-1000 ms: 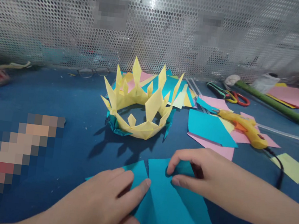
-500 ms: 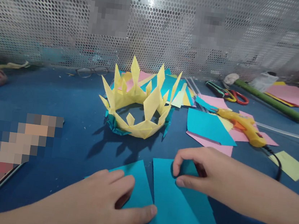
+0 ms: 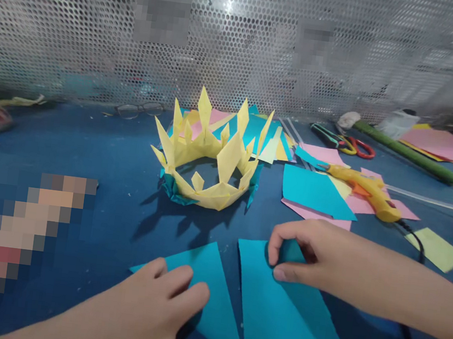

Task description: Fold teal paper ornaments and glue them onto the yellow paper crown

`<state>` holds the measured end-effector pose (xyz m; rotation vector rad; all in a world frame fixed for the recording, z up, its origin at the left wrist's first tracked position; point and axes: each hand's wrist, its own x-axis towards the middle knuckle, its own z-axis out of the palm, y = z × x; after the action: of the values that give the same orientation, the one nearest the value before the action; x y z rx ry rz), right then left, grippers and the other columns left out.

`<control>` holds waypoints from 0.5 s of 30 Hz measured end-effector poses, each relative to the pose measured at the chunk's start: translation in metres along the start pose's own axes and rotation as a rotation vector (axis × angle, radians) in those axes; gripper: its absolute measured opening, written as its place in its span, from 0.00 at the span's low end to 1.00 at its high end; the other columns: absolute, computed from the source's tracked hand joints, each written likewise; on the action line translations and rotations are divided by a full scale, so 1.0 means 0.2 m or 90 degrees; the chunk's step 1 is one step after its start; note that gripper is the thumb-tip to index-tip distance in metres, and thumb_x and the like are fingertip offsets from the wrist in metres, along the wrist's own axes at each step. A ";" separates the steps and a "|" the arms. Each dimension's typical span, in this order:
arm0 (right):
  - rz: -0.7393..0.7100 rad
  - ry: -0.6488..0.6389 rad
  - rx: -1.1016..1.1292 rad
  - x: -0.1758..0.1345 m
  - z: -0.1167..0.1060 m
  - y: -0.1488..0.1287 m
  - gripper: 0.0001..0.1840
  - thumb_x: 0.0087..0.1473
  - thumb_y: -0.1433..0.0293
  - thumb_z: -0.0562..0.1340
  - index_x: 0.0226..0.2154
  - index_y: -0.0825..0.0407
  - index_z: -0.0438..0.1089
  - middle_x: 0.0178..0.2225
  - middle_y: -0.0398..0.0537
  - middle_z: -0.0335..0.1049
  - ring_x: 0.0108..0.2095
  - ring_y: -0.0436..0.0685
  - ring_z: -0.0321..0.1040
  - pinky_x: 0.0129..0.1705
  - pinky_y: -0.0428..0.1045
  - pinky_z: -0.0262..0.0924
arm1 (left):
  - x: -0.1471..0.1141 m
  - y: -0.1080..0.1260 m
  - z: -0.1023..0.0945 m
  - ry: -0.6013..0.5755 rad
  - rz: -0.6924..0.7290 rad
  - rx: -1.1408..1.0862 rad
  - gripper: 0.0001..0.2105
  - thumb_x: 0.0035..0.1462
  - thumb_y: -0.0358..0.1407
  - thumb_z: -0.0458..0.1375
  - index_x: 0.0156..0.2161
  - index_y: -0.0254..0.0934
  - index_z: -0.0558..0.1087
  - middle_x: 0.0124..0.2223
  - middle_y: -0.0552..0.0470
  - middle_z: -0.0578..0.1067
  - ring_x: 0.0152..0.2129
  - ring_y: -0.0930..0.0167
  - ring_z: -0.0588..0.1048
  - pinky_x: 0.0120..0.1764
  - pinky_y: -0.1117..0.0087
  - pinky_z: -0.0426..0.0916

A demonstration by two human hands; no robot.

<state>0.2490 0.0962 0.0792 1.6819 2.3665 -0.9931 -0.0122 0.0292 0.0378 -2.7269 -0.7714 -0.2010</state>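
Two pieces of blue paper lie side by side near me with a narrow wedge-shaped gap between them. My left hand (image 3: 176, 309) rests over the left blue paper piece (image 3: 214, 283), fingers apart and thumb stretched toward the gap. On the right blue paper piece (image 3: 293, 326) sits my right hand (image 3: 303, 250), its thumb and index finger curled close together at the upper part of the sheet. Beyond both hands stands a yellow paper crown (image 3: 207, 189) with pointed tips and some blue paper around its base.
A yellow glue gun (image 3: 366, 189) lies right among coloured paper scraps (image 3: 317, 191), its black cord passing under my right forearm. Scissors (image 3: 361, 147), a green stem (image 3: 410, 153) and eyeglasses (image 3: 129, 109) lie farther back. A perforated metal panel (image 3: 242, 45) borders the blue table.
The right blue paper piece has shifted slightly right with my right hand, widening the gap. My left hand has moved nearer me, its fingers more spread and its thumb lower.
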 end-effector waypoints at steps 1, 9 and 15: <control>0.004 -0.001 -0.004 0.00 0.00 0.00 0.06 0.50 0.61 0.65 0.31 0.44 0.74 0.22 0.39 0.58 0.21 0.50 0.57 0.21 0.44 0.45 | 0.00 0.00 0.01 -0.001 0.003 0.022 0.26 0.56 0.54 0.59 0.58 0.73 0.59 0.26 0.58 0.65 0.23 0.68 0.62 0.27 0.67 0.56; 0.024 -0.008 -0.021 -0.01 -0.01 0.01 0.07 0.51 0.59 0.65 0.34 0.41 0.73 0.23 0.39 0.60 0.21 0.50 0.56 0.20 0.45 0.43 | 0.00 -0.03 0.04 -0.016 0.060 0.001 0.28 0.57 0.48 0.58 0.61 0.70 0.55 0.25 0.58 0.66 0.19 0.69 0.60 0.24 0.67 0.52; -0.022 0.041 -0.042 0.01 -0.04 0.08 0.05 0.54 0.64 0.62 0.35 0.42 0.73 0.30 0.41 0.71 0.27 0.53 0.63 0.26 0.45 0.52 | 0.00 0.00 0.01 -0.058 0.027 0.008 0.33 0.56 0.44 0.60 0.62 0.72 0.51 0.28 0.58 0.70 0.22 0.67 0.65 0.27 0.66 0.58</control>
<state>0.2647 0.1051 0.0776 1.6789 2.4483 -0.8676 -0.0117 0.0301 0.0356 -2.7532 -0.7348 -0.0633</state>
